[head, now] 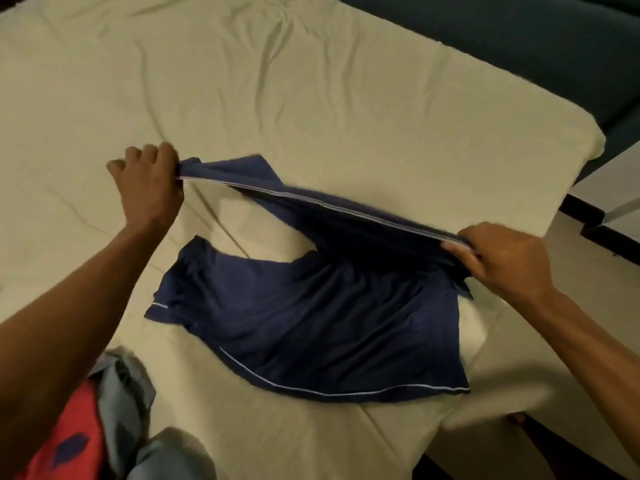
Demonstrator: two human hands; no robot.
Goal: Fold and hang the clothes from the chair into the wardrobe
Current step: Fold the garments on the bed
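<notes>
Grey and red clothes, blurred, possibly unfolded laundry, lie nearest, beside the navy shorts on the bed sheet. Left hand and right hand, well apart, each pinch one end of the raised, white-piped edge, stretching it taut above the shorts' lower part. Risk: uneven lowering would skew the fold; slippery fabric may bunch.

Holding navy shorts over pale bed sheet, left hand and right hand each gripping one end of taut white-piped edge; lower part lying flat.
</notes>
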